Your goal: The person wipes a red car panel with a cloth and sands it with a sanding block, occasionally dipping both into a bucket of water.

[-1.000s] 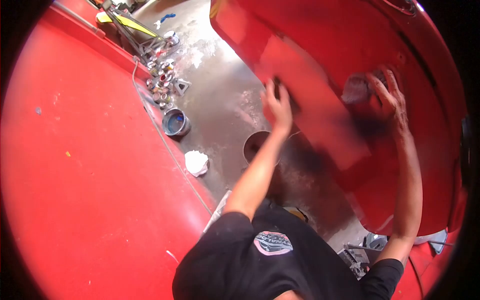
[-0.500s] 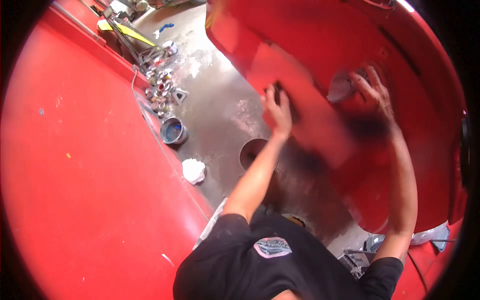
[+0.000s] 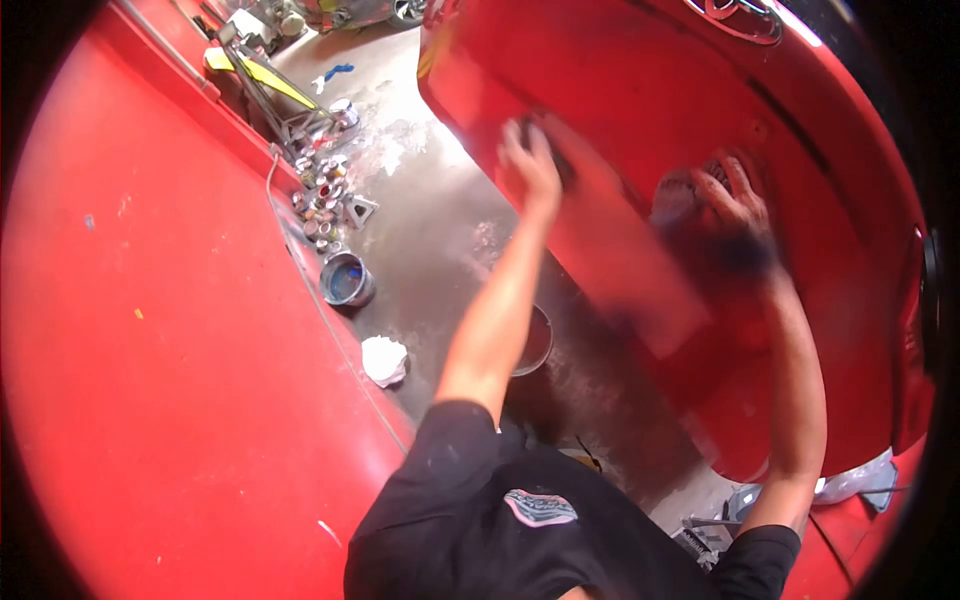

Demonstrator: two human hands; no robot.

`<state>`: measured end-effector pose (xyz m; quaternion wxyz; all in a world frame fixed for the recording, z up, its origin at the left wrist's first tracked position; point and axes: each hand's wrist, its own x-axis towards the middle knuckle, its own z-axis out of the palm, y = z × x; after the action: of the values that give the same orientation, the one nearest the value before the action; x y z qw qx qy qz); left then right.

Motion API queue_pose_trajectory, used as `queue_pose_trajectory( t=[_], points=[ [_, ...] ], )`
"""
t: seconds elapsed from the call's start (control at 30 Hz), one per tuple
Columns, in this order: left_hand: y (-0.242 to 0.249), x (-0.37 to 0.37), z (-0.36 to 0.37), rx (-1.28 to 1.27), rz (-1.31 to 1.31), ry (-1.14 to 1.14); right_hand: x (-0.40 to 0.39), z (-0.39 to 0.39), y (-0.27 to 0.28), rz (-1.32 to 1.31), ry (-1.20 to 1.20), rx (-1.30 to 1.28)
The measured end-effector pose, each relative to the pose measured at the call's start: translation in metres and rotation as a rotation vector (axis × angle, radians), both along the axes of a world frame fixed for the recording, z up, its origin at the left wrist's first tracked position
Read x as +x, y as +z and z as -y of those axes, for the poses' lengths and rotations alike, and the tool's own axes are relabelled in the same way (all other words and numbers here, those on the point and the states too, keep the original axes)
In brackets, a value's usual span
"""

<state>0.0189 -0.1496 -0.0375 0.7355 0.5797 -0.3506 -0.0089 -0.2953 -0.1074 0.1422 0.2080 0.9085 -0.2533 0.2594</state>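
Observation:
A large glossy red car panel with a paler strip along its left part fills the right side. My left hand is closed on a dark block, partly hidden and blurred by motion, at the upper left part of the panel. Toward the panel's middle, my right hand has its fingers curled over a greyish cloth, which lies against the red surface. A dark reflection shows below that hand.
A red wall runs down the left. Along its foot are a bucket, a white crumpled bundle, several cans and a metal stand. Another round bucket stands under my left forearm.
My left hand has moved up and to the left along the panel with the dark block. My right hand and the cloth have shifted slightly down and left. The view has shifted a little.

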Motion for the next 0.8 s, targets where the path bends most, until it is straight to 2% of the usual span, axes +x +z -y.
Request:
queue_pose_trajectory(
  t=[0.03,0.07,0.1,0.17,0.23,0.3,0.33,0.4,0.47,0.5,0.57,0.6,0.63,0.67,0.7,0.77,0.8],
  points=[
    [0.023,0.032,0.021,-0.006,-0.163,-0.119,0.001,-0.001,-0.001,-0.008,0.005,0.005],
    [0.032,0.036,0.032,0.101,-0.182,0.028,0.001,-0.003,-0.002,0.016,-0.002,0.033],
    [0.038,0.024,0.015,0.106,-0.185,0.033,0.001,-0.003,-0.002,0.046,-0.009,0.055],
    [0.039,-0.024,-0.047,0.214,-0.002,0.051,0.003,-0.005,-0.006,0.078,-0.011,0.108],
    [-0.016,-0.09,-0.083,0.135,0.032,0.08,-0.001,0.0,-0.009,0.107,-0.02,0.144],
    [-0.013,-0.107,-0.108,0.219,0.019,-0.042,-0.005,0.01,-0.011,0.024,0.025,0.001],
    [-0.01,-0.093,-0.083,0.101,0.065,0.036,-0.006,0.011,-0.011,0.028,0.02,-0.015],
    [0.008,-0.038,-0.034,0.094,0.059,0.071,-0.006,0.008,-0.013,0.038,0.01,0.103],
    [0.04,0.032,0.009,0.131,-0.143,-0.16,0.001,-0.002,-0.003,0.044,-0.011,0.104],
    [0.05,0.033,0.017,0.199,-0.201,-0.018,0.001,-0.008,-0.002,0.057,-0.036,0.101],
    [0.025,0.012,0.004,0.133,-0.076,-0.05,-0.002,-0.003,-0.011,0.091,-0.021,0.176],
    [0.033,-0.029,-0.04,0.164,0.032,0.052,-0.002,0.0,-0.015,0.138,-0.011,0.232],
    [0.001,-0.06,-0.059,0.145,0.017,-0.022,-0.002,0.0,-0.016,0.14,-0.014,0.24],
    [0.003,-0.096,-0.096,0.251,0.007,-0.057,-0.003,0.002,-0.013,0.074,-0.015,0.123],
    [-0.003,-0.111,-0.114,0.165,0.216,0.023,-0.004,0.004,-0.009,0.001,-0.015,0.004],
    [-0.001,-0.088,-0.085,0.234,0.086,-0.038,-0.006,0.005,-0.006,-0.014,-0.003,-0.005],
    [0.012,-0.059,-0.059,0.134,0.11,0.002,-0.005,0.005,-0.007,-0.011,0.007,-0.008]
  ],
)
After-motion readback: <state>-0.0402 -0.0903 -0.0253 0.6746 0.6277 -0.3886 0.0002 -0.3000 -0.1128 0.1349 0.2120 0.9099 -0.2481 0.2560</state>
